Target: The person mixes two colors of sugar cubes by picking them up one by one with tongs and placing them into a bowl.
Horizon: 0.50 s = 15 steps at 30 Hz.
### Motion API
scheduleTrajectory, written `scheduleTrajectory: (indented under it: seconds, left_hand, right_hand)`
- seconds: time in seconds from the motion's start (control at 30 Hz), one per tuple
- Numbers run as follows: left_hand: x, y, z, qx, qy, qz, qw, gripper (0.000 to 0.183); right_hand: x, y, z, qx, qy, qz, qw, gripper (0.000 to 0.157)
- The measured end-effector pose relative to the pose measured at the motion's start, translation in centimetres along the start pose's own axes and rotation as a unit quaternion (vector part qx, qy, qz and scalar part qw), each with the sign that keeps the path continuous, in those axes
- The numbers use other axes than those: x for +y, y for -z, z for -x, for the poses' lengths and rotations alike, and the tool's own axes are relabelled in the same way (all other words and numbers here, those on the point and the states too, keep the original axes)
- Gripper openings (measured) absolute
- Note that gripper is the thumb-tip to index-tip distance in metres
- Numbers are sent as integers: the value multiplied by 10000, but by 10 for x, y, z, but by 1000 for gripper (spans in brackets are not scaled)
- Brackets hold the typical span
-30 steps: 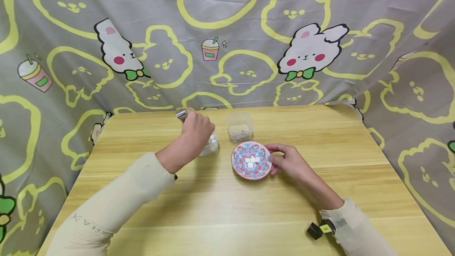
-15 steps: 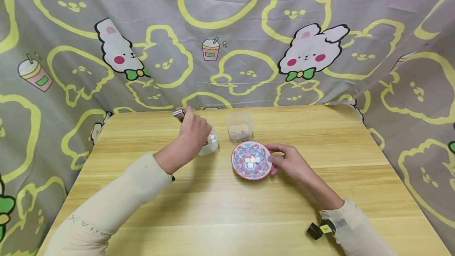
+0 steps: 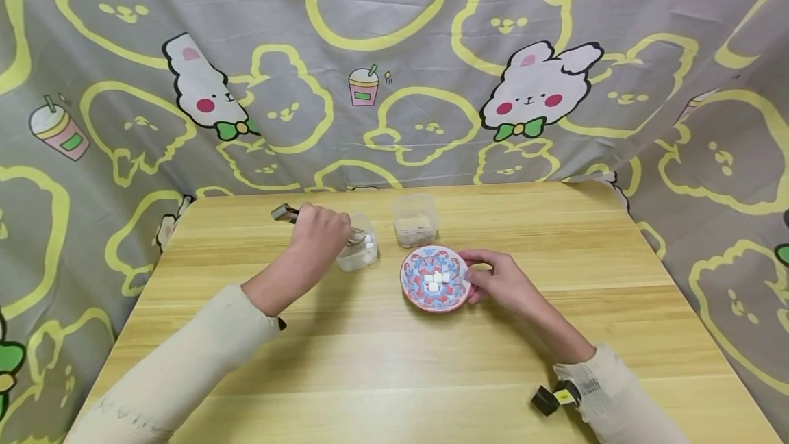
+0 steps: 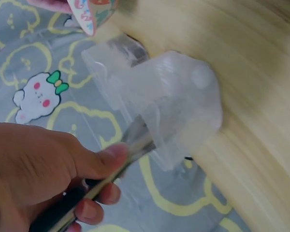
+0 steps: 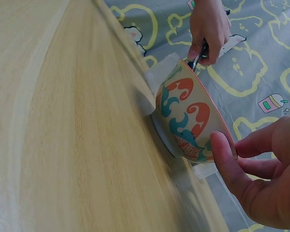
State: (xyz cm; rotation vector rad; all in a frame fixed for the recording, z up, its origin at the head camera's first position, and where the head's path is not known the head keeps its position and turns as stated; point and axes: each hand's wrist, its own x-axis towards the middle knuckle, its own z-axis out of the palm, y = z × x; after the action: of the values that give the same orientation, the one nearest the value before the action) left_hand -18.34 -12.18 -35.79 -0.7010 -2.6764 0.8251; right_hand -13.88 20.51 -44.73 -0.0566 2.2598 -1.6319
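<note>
In the head view my left hand [image 3: 317,235] grips metal tongs [image 3: 285,213]. Their tips reach into a clear plastic box [image 3: 357,262] holding small white cubes. Through the cloudy box wall in the left wrist view, I cannot tell whether the tongs [image 4: 137,137] pinch a cube. My right hand [image 3: 499,279] holds the right side of a red-rimmed patterned bowl [image 3: 416,266], with the thumb at its rim. Several white cubes [image 3: 434,286] sit together in the bowl. The right wrist view shows the bowl's painted outer side [image 5: 183,118] and my right thumb and fingers pinching its edge.
A second clear box [image 3: 414,221] stands behind the bowl with something greyish at its bottom. All this is on a wooden table [image 3: 394,375], backed by a grey printed curtain [image 3: 431,156]. A black wrist device [image 3: 545,401] sits by the right sleeve.
My left hand has shifted left and tilted the tongs lower, uncovering more of the left box and the tongs' tips. The right hand and bowl have stayed in place.
</note>
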Motion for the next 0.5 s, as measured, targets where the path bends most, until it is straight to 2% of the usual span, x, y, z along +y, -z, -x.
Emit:
scheduleTrajectory:
  seconds: [0.2,0.43,0.5]
  left_hand:
    - [-6,-13,11,799,-71,192,9966,29]
    - [-14,-25,24,1089,-12,380,9933,29]
    - [-15,-27,28,1272,22,420,9910,32]
  right_hand:
    - [0,1,1,16,40,91,9999,46]
    - [-1,0,1,20,31,60,10000,46]
    - [-1,0,1,23,30,45,10000,46]
